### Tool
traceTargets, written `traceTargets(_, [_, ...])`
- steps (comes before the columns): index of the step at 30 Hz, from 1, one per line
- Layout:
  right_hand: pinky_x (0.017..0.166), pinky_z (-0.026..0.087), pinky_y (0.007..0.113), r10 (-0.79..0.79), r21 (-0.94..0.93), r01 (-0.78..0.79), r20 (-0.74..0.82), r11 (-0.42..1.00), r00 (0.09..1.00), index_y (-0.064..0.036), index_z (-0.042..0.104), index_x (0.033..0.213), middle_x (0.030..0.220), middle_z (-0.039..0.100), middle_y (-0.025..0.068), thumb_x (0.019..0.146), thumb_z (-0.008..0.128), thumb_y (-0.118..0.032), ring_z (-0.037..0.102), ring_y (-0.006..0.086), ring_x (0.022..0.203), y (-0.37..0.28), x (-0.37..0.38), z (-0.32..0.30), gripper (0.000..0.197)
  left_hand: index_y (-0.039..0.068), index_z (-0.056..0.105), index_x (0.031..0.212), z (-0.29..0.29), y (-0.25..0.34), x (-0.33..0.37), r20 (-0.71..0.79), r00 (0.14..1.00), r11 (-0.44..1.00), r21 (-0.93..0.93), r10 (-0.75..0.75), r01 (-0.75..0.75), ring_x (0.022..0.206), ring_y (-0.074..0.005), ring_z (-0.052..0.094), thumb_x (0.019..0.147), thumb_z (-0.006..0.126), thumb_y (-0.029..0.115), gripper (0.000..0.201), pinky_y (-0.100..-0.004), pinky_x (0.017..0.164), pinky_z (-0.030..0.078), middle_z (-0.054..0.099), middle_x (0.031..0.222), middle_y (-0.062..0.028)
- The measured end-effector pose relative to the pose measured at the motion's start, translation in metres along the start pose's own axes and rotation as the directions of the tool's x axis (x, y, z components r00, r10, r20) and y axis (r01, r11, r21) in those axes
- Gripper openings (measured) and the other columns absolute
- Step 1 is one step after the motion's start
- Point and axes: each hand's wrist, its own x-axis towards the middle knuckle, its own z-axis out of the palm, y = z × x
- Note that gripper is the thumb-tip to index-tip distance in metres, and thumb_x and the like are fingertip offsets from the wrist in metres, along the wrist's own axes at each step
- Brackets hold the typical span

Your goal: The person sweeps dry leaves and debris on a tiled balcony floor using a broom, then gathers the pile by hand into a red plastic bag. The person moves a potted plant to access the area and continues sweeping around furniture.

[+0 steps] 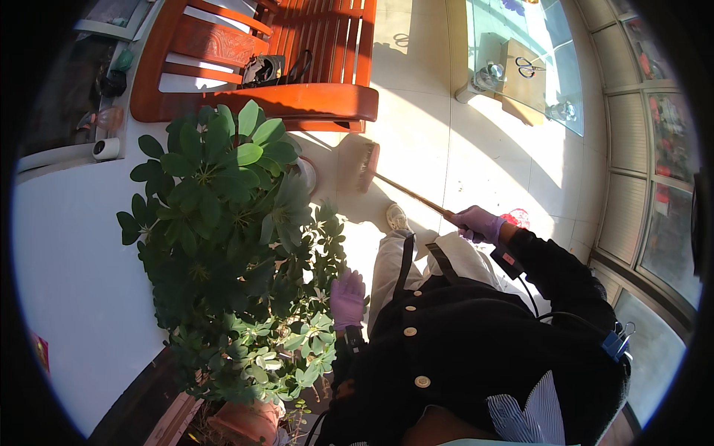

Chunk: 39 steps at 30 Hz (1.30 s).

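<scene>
My right hand [477, 223], in a purple glove, is closed around the wooden handle of a broom [409, 192]. The broom reaches away to the left, and its pinkish head and bristles [370, 166] rest on the tiled floor by the end of a wooden bench. My left hand [347, 299], gloved in purple as well, hangs low beside a large leafy potted plant [216, 215]. Its fingers are stretched out and nothing is in them. The plant's leaves come close to the left hand; whether they touch cannot be made out.
A red-brown slatted bench [320, 100] with a dark bag [264, 70] on it stands far left. At the far right is a glass-topped table [483, 37] bearing scissors [526, 68]. A terracotta pot [249, 422] sits near left. Windows [628, 134] line the right; something red [516, 217] lies beyond my right hand.
</scene>
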Motion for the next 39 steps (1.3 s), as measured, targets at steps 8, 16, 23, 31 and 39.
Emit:
traceTargets(8, [0.036,0.034,0.022,-0.081,-0.306,0.079,0.006,0.949,0.997,-0.0024,0.063,0.087,0.055,0.053,0.0018,0.086,0.058,-0.023,0.047,0.0083,0.042,-0.031,0.109,0.035,0.021,0.001,0.049,0.124,0.025,-0.011,0.002,0.102,0.991,0.974,0.217,-0.09,0.066,0.119,-0.0256,0.045,0.095,0.041,0.04,0.049,-0.0386,0.099,0.038,0.05,0.125,-0.0141])
traceTargets(16, [0.038,0.034,0.02,-0.036,0.157,0.041,-0.033,0.987,0.999,-0.0073,0.066,0.1,0.059,0.051,-0.0008,0.083,0.067,-0.029,0.042,0.0055,0.044,0.057,0.093,-0.081,0.027,0.001,0.049,0.125,0.022,-0.037,-0.025,0.089,0.996,0.952,0.303,0.011,-0.038,0.116,-0.0261,0.047,0.093,0.043,0.041,0.052,-0.0386,0.097,0.039,0.05,0.125,-0.0146])
traceTargets(23, [0.036,0.034,0.02,0.064,0.274,-0.026,-0.134,0.961,0.989,-0.0103,0.061,0.101,0.059,0.053,-0.0003,0.088,0.058,-0.032,0.045,0.0051,0.041,0.166,-0.045,-0.089,0.025,-0.001,0.044,0.128,0.04,-0.086,-0.02,0.085,0.996,0.945,0.327,-0.037,0.007,0.114,-0.0265,0.047,0.093,0.043,0.041,0.055,-0.0386,0.097,0.039,0.048,0.124,-0.0166])
traceTargets(31, [0.039,0.04,0.022,-0.236,-0.068,0.24,0.063,0.968,0.97,-0.0045,0.06,0.112,0.061,0.057,0.0043,0.085,0.055,-0.023,0.053,0.009,0.046,0.105,0.005,-0.061,0.033,0.001,0.044,0.128,0.026,-0.127,-0.036,0.022,0.999,0.898,0.44,-0.03,0.017,0.111,-0.0264,0.048,0.093,0.04,0.041,0.053,-0.0395,0.098,0.037,0.049,0.123,-0.0171])
traceTargets(39, [0.063,0.047,0.033,-0.305,-0.678,0.347,0.186,0.648,0.934,-0.0077,0.067,0.085,0.078,0.064,0.0117,0.072,0.063,-0.036,0.059,0.0246,0.067,-0.086,0.17,-0.061,0.031,0.005,0.051,0.124,-0.02,-0.138,-0.085,-0.162,0.984,0.959,0.281,0.075,-0.026,0.112,-0.0226,0.047,0.092,0.043,0.044,0.05,-0.0383,0.097,0.036,0.053,0.121,-0.0094])
